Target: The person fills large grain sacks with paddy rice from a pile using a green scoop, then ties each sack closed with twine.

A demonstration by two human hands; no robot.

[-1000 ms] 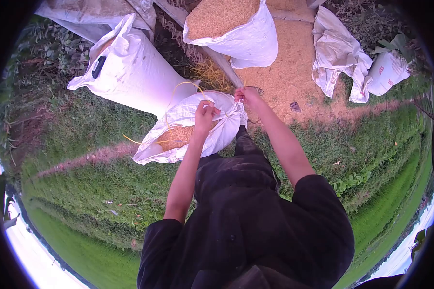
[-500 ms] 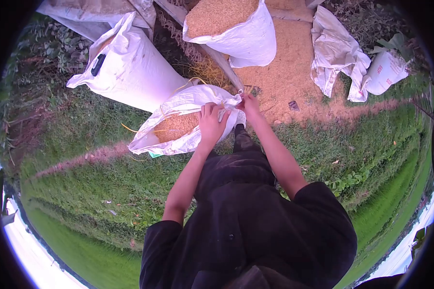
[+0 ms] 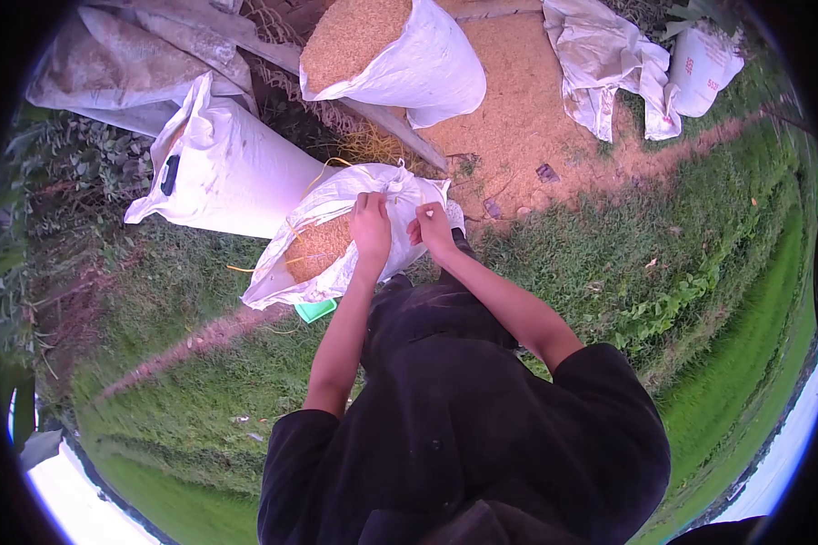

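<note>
Under my left hand (image 3: 371,229), a sack (image 3: 400,250) looks pinched, probably so it won't flop; right hand (image 3: 432,227) beside it's curled, can't tell if holding.

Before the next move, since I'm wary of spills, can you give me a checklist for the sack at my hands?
1. Front sack closed: not ok; its mouth gapes over tan grain-like material.
2. Left hand at the mouth: ok; it is by the right end.
3. Right hand gripping fabric: cannot tell; its fingers are curled over the sack in view.
4. Yellow strip clear of the mouth: not ok; it crosses the left edge.
5. Large white sack apart from it: cannot tell; they overlap in view.
</note>
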